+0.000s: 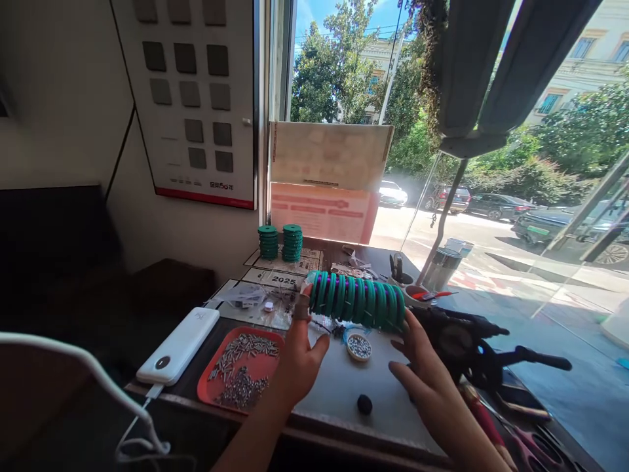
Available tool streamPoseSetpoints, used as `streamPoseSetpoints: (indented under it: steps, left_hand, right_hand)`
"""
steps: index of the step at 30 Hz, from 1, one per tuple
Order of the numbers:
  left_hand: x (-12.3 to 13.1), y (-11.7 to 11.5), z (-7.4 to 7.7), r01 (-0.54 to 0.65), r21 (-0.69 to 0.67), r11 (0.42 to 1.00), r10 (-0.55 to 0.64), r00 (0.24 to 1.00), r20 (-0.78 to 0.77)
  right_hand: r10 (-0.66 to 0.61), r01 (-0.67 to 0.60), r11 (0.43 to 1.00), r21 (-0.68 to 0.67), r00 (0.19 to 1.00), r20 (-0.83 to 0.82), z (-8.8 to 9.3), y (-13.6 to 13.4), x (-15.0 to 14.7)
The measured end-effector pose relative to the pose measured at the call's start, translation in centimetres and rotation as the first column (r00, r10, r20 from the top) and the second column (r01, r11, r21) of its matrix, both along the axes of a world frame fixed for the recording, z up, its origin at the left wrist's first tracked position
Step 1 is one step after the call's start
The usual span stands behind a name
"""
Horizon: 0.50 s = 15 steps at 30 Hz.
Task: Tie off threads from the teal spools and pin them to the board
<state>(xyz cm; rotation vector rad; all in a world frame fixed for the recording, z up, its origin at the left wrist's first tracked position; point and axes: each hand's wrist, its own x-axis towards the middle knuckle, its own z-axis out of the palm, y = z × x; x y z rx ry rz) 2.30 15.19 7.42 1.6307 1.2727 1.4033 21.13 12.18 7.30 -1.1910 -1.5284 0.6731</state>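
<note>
While the left hand (299, 360) grips one end of the green disc row (358, 301), the right hand (426, 364) grips the other. A round dish (360, 360) rests on the bench (331, 400).

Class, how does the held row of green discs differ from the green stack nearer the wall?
The row lies sideways between the left hand and right hand; the stack stands upright, untouched. The row shows purple in its gaps; the stack shows none. Both are green and ridged.

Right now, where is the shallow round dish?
In the head view, the shallow dish sits between the left hand and right hand, right of the red tray.
</note>
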Motion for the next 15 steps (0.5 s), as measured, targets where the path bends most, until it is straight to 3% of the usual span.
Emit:
streamPoseSetpoints:
  steps: [3, 6, 8, 10, 12, 15]
  left_hand:
    - [-2.7, 0.6, 0.4, -0.09, 0.045, 0.995, 0.085, 0.992, 0.088]
    - [-8.0, 1.2, 1.4, -0.231, 0.152, 0.961, 0.215, 0.97, 0.114]
    - [-11.6, 1.6, 2.5, -0.396, 0.241, 0.886, 0.409, 0.912, -0.004]
    - [-13.9, 2.5, 4.0, -0.508, 0.363, 0.781, 0.596, 0.78, -0.189]
    - [-14.1, 4.2, 5.6, -0.532, 0.472, 0.703, 0.702, 0.622, -0.345]
    - [-11.1, 8.9, 7.5, -0.483, 0.466, 0.742, 0.67, 0.511, -0.539]
  right_hand:
    - [0.075, -0.075, 0.997, 0.005, 0.996, -0.041, 0.4, 0.5, -4.1]
    - [0.179, -0.187, 0.98, -0.06, 0.976, -0.121, 0.9, 1.6, -10.7]
    - [0.256, -0.288, 0.954, -0.089, 0.93, -0.264, 1.2, 3.3, -15.4]
    - [0.308, -0.368, 0.927, -0.079, 0.863, -0.401, 1.2, 5.9, -19.0]
    - [0.269, -0.33, 0.941, -0.081, 0.868, -0.417, 1.1, 9.5, -20.9]
    - [0.131, -0.164, 0.983, -0.081, 0.939, -0.317, 0.6, 16.2, -20.2]
